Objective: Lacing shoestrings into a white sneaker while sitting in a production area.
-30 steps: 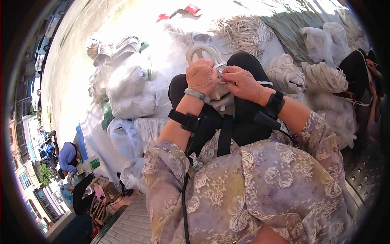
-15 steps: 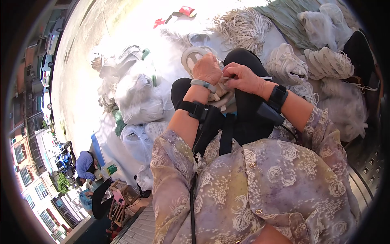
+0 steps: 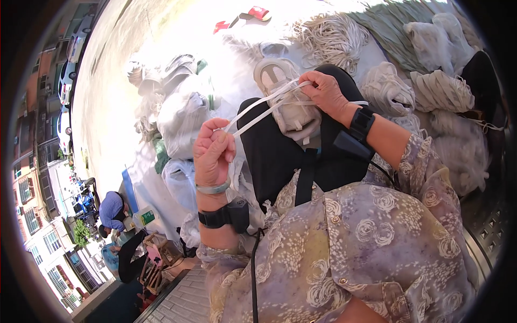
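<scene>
The left hand (image 3: 212, 153) and right hand (image 3: 327, 96) pinch (fingers (image 3: 314, 78) curled), well apart.

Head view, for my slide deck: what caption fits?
White lace stretched between left hand and right hand, a pale shoe resting on black trousers.

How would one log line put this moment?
left hand: holding lace; right hand: holding lace; lace: stretched between hands; pale shoe: between knees

Outdoor streetside work spot, sunlit pavement (image 3: 110, 72), parked cars (image 3: 65, 89), building fronts (image 3: 52, 242), heaped laces (image 3: 336, 40)
</scene>
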`<state>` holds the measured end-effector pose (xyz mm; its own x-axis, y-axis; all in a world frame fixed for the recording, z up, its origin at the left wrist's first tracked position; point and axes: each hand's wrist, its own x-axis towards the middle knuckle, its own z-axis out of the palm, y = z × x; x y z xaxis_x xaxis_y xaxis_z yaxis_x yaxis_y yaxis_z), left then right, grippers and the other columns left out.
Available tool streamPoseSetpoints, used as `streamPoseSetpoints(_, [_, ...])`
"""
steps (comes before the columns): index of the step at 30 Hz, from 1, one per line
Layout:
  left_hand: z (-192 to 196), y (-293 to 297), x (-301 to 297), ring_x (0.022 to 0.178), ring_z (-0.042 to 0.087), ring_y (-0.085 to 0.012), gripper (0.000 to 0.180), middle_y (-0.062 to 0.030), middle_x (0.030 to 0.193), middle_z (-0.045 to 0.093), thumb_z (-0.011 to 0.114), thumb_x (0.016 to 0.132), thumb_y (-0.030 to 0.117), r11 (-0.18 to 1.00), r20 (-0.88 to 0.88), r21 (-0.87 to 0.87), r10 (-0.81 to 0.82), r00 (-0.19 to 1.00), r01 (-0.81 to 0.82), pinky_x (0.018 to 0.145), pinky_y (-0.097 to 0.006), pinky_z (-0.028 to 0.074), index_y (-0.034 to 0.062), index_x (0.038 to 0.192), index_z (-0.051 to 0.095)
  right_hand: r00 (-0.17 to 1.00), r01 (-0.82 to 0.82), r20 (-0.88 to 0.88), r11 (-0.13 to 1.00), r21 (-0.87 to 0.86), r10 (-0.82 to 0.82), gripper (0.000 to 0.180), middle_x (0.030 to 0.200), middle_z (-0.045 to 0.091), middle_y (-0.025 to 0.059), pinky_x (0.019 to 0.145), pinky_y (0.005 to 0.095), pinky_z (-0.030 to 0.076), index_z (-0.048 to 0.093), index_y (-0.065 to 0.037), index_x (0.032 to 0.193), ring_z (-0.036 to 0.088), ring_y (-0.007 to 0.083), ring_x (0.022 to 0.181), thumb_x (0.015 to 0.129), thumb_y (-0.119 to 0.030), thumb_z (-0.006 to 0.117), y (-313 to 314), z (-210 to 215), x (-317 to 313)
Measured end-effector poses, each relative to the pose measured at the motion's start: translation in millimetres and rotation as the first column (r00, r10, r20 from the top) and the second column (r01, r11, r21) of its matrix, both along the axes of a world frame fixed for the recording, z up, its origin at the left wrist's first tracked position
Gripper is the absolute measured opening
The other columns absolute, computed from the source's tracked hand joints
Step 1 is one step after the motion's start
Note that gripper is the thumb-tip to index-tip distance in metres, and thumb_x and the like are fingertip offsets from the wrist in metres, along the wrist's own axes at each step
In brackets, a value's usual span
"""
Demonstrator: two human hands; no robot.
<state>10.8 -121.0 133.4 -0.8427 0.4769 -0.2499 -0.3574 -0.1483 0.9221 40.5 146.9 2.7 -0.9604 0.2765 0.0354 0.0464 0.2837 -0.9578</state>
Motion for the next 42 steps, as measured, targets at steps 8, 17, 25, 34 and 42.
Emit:
streamPoseSetpoints(8, [-53,-152,53,0.045,0.052,-0.0135,0.021,-0.0113,0.071,0.061,0.057,0.085,0.017,0.856,0.279,-0.494,0.324,0.904,-0.154,0.043,-0.025,0.040,0.0009,0.099,0.058,0.998,0.066,-0.013,0.998,-0.012,-0.066,0.015,0.072,0.057,0.0001,0.060,0.0211,0.043,0.060,0.000,0.094,0.050,0.0052,0.065,0.079,-0.003,0.058,-3,-6,-8])
streamPoseSetpoints(17, [-85,0,26,0.087,0.056,-0.0292,0.023,-0.0102,0.092,0.061,0.063,0.074,0.017,0.559,-0.697,-0.703,-0.423,0.579,-0.439,0.077,-0.039,0.042,0.0042,0.093,0.060,0.990,-0.075,0.083,0.932,-0.355,0.112,0.013,0.077,0.061,-0.0005,0.068,0.0204,0.044,0.061,-0.001,0.092,0.054,0.0053,0.071,0.080,-0.006,0.060,3,16,-11])
streamPoseSetpoints(25, [-97,65,-1,0.088,0.054,-0.0263,0.022,-0.0064,0.089,0.060,0.063,0.071,0.022,0.387,-0.551,-0.832,-0.661,0.510,-0.397,0.076,-0.040,0.039,0.0074,0.087,0.061,0.947,-0.186,0.163,0.887,-0.422,0.277,0.020,0.079,0.061,-0.0002,0.072,0.0200,0.043,0.060,-0.003,0.103,0.056,0.0060,0.075,0.084,-0.010,0.060,17,20,-13])
streamPoseSetpoints(34, [-94,69,-2,0.086,0.055,-0.0264,0.016,-0.0048,0.085,0.061,0.063,0.072,0.024,0.367,-0.511,-0.859,-0.610,0.605,-0.356,0.072,-0.040,0.039,0.0091,0.075,0.062,0.839,-0.367,0.305,0.882,-0.295,0.451,0.021,0.059,0.051,-0.0061,0.050,0.0198,0.037,0.063,-0.005,0.072,0.044,0.0030,0.053,0.084,-0.022,0.064,20,36,-21])
streamPoseSetpoints(42, [-99,75,0,0.081,0.056,-0.0285,0.020,-0.0073,0.080,0.060,0.063,0.073,0.026,0.458,-0.555,-0.824,-0.533,0.639,-0.334,0.068,-0.041,0.040,0.0067,0.070,0.058,0.899,-0.367,0.298,0.923,0.113,0.321,0.034,0.050,0.048,0.0034,0.047,0.0298,0.035,0.058,-0.005,0.060,0.043,0.0128,0.049,0.074,-0.034,0.070,9,25,-24])
